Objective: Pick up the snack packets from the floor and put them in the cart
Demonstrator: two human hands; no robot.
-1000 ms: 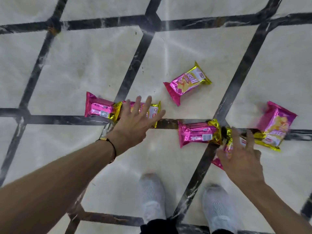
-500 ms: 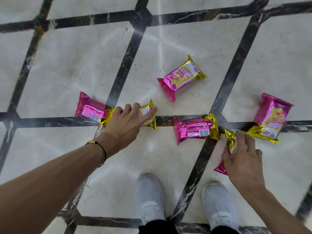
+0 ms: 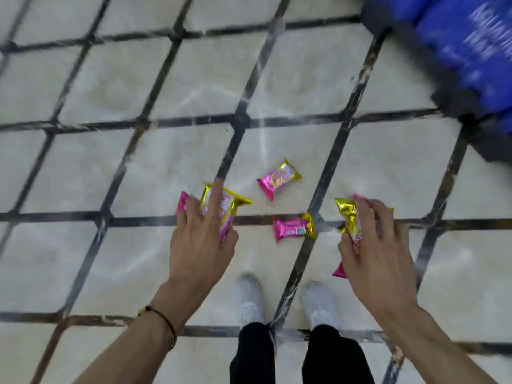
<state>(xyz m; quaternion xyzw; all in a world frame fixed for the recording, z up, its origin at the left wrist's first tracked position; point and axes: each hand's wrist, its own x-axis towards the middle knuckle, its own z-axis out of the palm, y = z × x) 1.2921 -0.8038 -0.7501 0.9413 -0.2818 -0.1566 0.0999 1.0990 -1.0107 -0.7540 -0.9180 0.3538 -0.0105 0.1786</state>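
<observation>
Marble floor point(image 3: 83, 87) holds two loose snack packets point(image 3: 278, 178). Left hand point(image 3: 202, 245) grips two packets, right hand point(image 3: 374, 253) grips more; none appear delivered yet to the blurred blue cart point(image 3: 471, 51) far right.

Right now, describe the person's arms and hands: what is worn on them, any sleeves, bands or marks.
Both forearms are bare, with no sleeves in view. The left hand has no glove or ring that shows; its wrist carries a thin dark cord bracelet with a small gold bead. The right hand is also ungloved, and nothing is worn on that wrist. No markings show on either arm.
</observation>
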